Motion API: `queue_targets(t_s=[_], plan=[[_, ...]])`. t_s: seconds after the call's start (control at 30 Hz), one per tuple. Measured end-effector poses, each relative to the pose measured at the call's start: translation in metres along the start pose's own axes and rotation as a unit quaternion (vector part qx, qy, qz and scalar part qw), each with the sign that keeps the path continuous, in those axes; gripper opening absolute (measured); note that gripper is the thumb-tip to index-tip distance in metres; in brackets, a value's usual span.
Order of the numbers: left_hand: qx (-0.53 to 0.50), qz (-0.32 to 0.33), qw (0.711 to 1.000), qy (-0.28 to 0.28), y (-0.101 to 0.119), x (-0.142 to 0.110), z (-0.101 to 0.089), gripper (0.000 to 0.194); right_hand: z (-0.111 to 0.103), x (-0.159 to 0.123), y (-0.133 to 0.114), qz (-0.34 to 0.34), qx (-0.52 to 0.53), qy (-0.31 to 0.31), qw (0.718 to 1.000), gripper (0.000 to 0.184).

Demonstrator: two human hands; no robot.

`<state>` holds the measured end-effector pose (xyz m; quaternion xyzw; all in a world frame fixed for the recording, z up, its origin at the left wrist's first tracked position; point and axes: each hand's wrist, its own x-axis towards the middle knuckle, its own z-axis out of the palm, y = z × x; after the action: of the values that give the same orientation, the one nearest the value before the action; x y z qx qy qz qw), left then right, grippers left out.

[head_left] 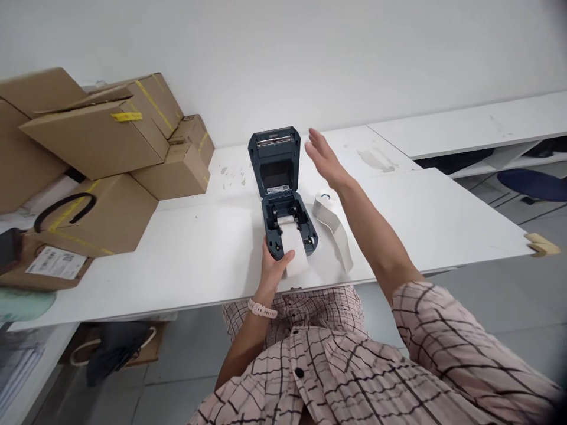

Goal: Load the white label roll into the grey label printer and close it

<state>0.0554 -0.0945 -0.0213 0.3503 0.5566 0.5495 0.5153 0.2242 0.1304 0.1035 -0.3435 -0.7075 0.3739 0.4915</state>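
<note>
Head view: near the surface's (212, 254) front edge, the left hand (272, 268) grips the printer (268, 221), thumb on its paper (293, 243); the right hand (326, 160), fingers extended, hovers beside the raised lid (261, 156).

Okay so the surface (199, 254) here is plain white, running along the wall, and kinda scruffy tbh: there's a greyish patch (377, 158) toward the back right and smaller marks (233, 175) left of the middle. Around the middle, close to the front edge, sits a dark printer (283, 192) with its lid up. Just right of that there's a white paper roll (326, 202), its loose strip (341, 239) trailing toward the front edge. The left end is all cardboard boxes (100, 139), piled up, some with yellow tape. Something pale green (26, 304) lies at the front left, can't tell what. A tan piece (543, 244) wraps the right-hand corner.
</note>
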Motion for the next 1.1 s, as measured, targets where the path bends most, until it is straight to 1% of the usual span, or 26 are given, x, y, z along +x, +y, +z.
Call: queue_targets(t_s=[0.07,0.1,0.13,0.17,0.2,0.27,0.33,0.4,0.47,0.5,0.53,0.57,0.63,0.67,0.73,0.8,0.9,1.03,1.1], plan=[[-0.008,-0.004,1.0,-0.007,0.0,-0.004,0.0,0.099,0.01,0.046,0.01,0.035,0.056,-0.033,0.997,0.084],[-0.006,-0.005,1.0,-0.012,-0.001,-0.005,-0.001,0.1,0.016,0.06,0.012,0.049,0.073,-0.046,0.995,0.086],[-0.002,-0.005,1.0,-0.017,-0.001,-0.004,-0.002,0.1,0.021,0.067,0.012,0.058,0.081,-0.054,0.994,0.087],[0.003,-0.003,1.0,-0.022,-0.002,-0.003,-0.004,0.099,0.025,0.066,0.009,0.059,0.08,-0.052,0.994,0.087],[0.009,0.001,1.0,-0.024,-0.003,-0.002,-0.006,0.098,0.027,0.059,0.005,0.051,0.073,-0.044,0.995,0.086],[0.017,0.008,0.999,-0.027,-0.005,0.0,-0.012,0.089,0.029,0.025,-0.006,0.02,0.049,-0.014,0.998,0.079],[0.017,0.011,0.999,-0.026,-0.005,0.003,-0.019,0.073,0.029,-0.025,-0.016,-0.011,0.025,0.02,0.999,0.068],[0.015,0.013,1.0,-0.016,-0.001,0.006,-0.024,0.068,0.033,-0.079,-0.019,-0.024,0.004,0.043,0.999,0.056],[0.012,0.019,1.0,0.007,0.007,0.01,-0.025,0.069,0.04,-0.126,-0.014,-0.016,-0.022,0.043,0.999,0.044],[0.01,0.023,0.999,0.02,0.012,0.012,-0.024,0.07,0.044,-0.146,-0.009,-0.001,-0.031,0.046,0.998,0.041],[0.007,0.026,0.999,0.029,0.016,0.014,-0.021,0.071,0.049,-0.161,-0.003,0.025,-0.03,0.051,0.998,0.043],[0.003,0.027,0.999,0.031,0.02,0.016,-0.018,0.073,0.053,-0.173,0.005,0.061,-0.018,0.057,0.996,0.051],[0.002,0.028,1.0,0.013,0.025,0.019,-0.01,0.076,0.061,-0.186,0.019,0.149,0.038,0.06,0.986,0.077],[0.004,0.03,1.0,-0.001,0.025,0.02,-0.007,0.077,0.065,-0.189,0.026,0.189,0.074,0.053,0.978,0.086],[0.009,0.032,0.999,-0.019,0.023,0.021,-0.003,0.076,0.071,-0.191,0.037,0.233,0.131,0.041,0.963,0.092],[0.011,0.037,0.999,-0.019,0.019,0.022,-0.001,0.073,0.075,-0.192,0.043,0.234,0.15,0.045,0.959,0.091],[0.009,0.055,0.998,-0.008,0.014,0.025,0.0,0.069,0.079,-0.194,0.048,0.212,0.133,0.063,0.966,0.09],[0.003,0.076,0.997,0.005,0.013,0.028,0.0,0.069,0.081,-0.196,0.05,0.186,0.114,0.078,0.973,0.088],[0.003,0.071,0.997,0.004,0.011,0.022,0.0,0.071,0.079,-0.195,0.05,0.189,0.131,0.078,0.97,0.089]])
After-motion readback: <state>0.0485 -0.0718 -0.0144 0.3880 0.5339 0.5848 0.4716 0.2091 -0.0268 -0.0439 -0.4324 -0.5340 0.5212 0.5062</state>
